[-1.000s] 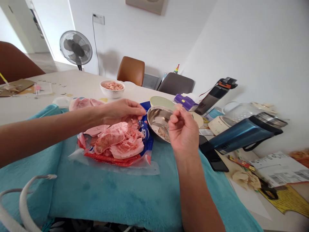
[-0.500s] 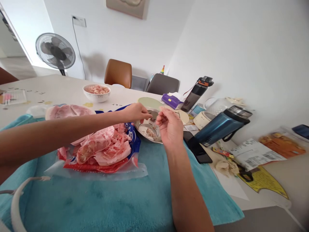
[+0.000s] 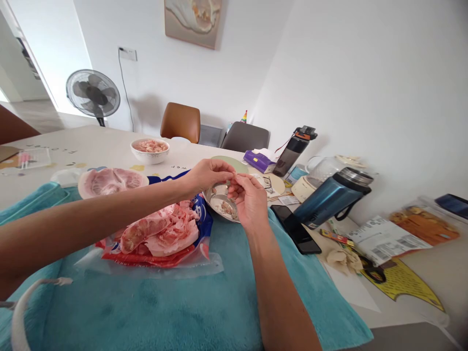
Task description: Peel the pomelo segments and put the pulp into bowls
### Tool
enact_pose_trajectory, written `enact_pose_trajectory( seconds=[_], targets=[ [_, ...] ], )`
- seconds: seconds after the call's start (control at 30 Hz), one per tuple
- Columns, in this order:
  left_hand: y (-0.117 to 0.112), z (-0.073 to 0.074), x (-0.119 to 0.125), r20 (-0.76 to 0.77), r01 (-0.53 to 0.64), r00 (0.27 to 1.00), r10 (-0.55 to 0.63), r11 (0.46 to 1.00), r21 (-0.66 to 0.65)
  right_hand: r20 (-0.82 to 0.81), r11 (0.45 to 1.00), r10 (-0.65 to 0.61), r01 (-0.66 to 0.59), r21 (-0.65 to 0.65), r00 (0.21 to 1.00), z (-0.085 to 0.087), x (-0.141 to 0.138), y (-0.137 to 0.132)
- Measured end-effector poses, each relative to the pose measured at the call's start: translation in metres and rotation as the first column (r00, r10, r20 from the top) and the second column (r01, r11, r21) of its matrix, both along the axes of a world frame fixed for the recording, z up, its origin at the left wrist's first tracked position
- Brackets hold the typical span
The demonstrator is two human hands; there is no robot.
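Note:
My left hand [image 3: 208, 174] and my right hand [image 3: 250, 197] meet fingertip to fingertip above a steel bowl [image 3: 210, 199]. Both are closed in a pinch; whatever sits between the fingertips is too small to make out. Bits of pale pink scrap lie in the steel bowl, partly hidden by my right hand. Under my left forearm, pink pomelo peel and flesh [image 3: 170, 229] rest on a red and blue plastic bag [image 3: 205, 214]. A cup-shaped pomelo rind [image 3: 113, 181] stands behind that forearm. Farther back, a white bowl [image 3: 150, 157] holds pink pulp pieces.
A teal towel [image 3: 164, 312] covers the near table. To the right are a phone [image 3: 295, 229], a blue flask [image 3: 331, 197], a dark bottle [image 3: 294, 153], a purple tissue pack [image 3: 258, 161], scissors [image 3: 373, 273] and packets. A white curved cable [image 3: 22, 312] lies at lower left.
My hands were apart over the steel bowl; now their fingertips touch. My left hand has moved up and right. The view has tilted slightly upward.

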State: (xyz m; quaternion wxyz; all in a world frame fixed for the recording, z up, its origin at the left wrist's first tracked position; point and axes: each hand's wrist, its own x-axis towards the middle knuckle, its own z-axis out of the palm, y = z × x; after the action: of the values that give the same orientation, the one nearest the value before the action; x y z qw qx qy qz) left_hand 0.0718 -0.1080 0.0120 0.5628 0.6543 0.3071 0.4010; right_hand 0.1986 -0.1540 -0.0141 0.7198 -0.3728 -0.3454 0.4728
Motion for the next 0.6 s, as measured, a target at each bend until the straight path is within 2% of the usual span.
enact_pose_trajectory(
  seconds=[0.23, 0.33, 0.4, 0.53, 0.6],
  targets=[
    [0.009, -0.002, -0.005, -0.027, -0.011, 1.000, 0.008, 0.992, -0.125, 0.048, 0.995, 0.080, -0.077, -0.059, 0.996, -0.002, -0.002, -0.002],
    [0.009, -0.002, -0.007, -0.050, -0.034, 0.998, 0.027, 0.990, -0.135, 0.092, 0.993, 0.106, -0.101, -0.062, 0.990, -0.003, -0.001, -0.001],
    [0.009, -0.002, -0.008, -0.054, 0.008, 0.998, -0.016, 0.989, -0.148, 0.100, 0.990, 0.134, -0.129, -0.054, 0.986, -0.004, 0.002, 0.000],
    [0.010, -0.002, -0.011, 0.013, 0.189, 0.981, -0.191, 0.956, -0.223, 0.035, 0.967, 0.248, -0.246, -0.063, 0.968, -0.005, 0.009, 0.003],
    [0.010, -0.003, -0.011, 0.017, 0.206, 0.978, -0.207, 0.953, -0.222, 0.004, 0.957, 0.280, -0.279, -0.078, 0.960, -0.006, 0.010, 0.005]
  ],
)
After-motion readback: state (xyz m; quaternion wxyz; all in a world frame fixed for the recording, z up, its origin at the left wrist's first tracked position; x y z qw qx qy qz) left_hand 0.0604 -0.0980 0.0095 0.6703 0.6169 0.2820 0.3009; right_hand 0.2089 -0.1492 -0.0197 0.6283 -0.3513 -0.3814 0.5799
